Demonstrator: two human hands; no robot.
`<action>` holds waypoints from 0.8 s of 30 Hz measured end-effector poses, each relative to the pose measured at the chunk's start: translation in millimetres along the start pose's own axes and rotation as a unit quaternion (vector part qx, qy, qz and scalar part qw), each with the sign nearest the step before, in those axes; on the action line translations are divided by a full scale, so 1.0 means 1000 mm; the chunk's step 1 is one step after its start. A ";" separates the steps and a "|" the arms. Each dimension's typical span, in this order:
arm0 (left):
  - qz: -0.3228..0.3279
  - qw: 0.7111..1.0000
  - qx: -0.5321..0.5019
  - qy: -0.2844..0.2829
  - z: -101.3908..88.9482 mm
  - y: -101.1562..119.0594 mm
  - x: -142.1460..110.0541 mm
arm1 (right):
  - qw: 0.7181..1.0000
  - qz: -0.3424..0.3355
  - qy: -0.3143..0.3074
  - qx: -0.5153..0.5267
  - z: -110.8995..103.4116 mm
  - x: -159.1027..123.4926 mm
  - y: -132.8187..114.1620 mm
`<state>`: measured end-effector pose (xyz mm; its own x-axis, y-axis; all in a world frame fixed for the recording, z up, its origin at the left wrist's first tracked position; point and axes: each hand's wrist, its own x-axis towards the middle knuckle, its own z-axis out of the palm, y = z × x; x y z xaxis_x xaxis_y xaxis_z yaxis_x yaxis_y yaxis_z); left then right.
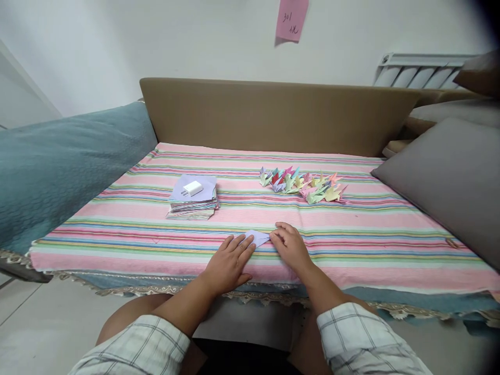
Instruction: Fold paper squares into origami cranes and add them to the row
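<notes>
A small folded piece of lavender paper [258,237] lies on the striped cloth near the front edge, narrowing to a point on its right. My left hand [229,261] rests flat over its left side, fingers stretched out, covering part of it. With thumb and index finger, my right hand [292,248] pinches the paper's pointed right tip. Beyond my left hand stands a stack of square paper sheets [193,208], with a white charger plug [192,188] lying on the lavender top sheet. Several folded paper cranes [300,185] in many colours sit grouped beyond my right hand.
The striped cloth [128,221] covers a sofa seat with a brown backrest [265,117]. A blue-covered armrest [74,156] is at the left, a grey cushion [449,172] at the right. On the wall hang a pink note [292,21] and a white radiator [422,70].
</notes>
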<state>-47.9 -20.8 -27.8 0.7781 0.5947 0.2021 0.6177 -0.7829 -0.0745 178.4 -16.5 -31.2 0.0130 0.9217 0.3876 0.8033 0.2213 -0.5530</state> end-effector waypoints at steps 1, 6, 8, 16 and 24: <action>0.000 1.000 0.001 0.000 0.000 0.000 0.000 | 1.000 0.019 -0.010 -0.005 0.001 0.004 -0.002; 0.002 1.000 0.009 0.004 0.001 0.000 -0.001 | 0.994 0.084 -0.058 -0.045 0.005 0.018 -0.008; 0.000 1.000 0.011 0.003 0.001 0.001 -0.002 | 0.993 0.091 -0.064 -0.047 0.006 0.019 -0.009; -0.006 1.000 0.014 0.006 0.002 0.003 -0.001 | 0.993 0.077 -0.056 -0.064 0.008 0.018 -0.007; -0.007 1.000 0.013 0.009 0.001 0.004 -0.001 | 0.995 0.085 -0.047 -0.039 0.010 0.018 -0.006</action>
<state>-45.8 -24.3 -29.2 0.7679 0.6017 0.2200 0.6309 -0.7698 -0.0969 167.9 2.0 -28.7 0.1000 0.9702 0.2209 0.8377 0.0378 -0.5449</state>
